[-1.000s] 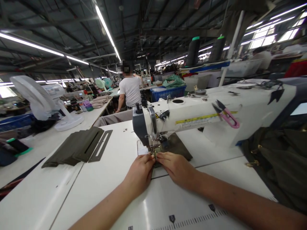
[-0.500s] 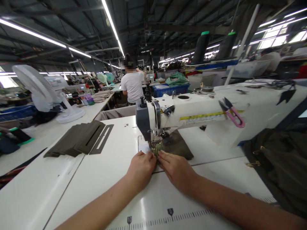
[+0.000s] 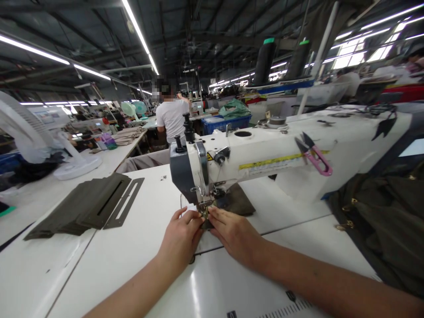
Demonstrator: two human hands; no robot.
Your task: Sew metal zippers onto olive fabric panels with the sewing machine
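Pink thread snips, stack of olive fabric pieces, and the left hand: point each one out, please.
Pink thread snips (image 3: 314, 155), head view, on the pink handle atop the machine arm.
Stack of olive fabric pieces (image 3: 89, 204), head view, on the top piece's flat face.
Left hand (image 3: 180, 238), head view, on the back of the hand.

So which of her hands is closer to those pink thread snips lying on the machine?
The right hand. It lies below and to the left of the pink snips, at the needle. The left hand is beside it, farther left.
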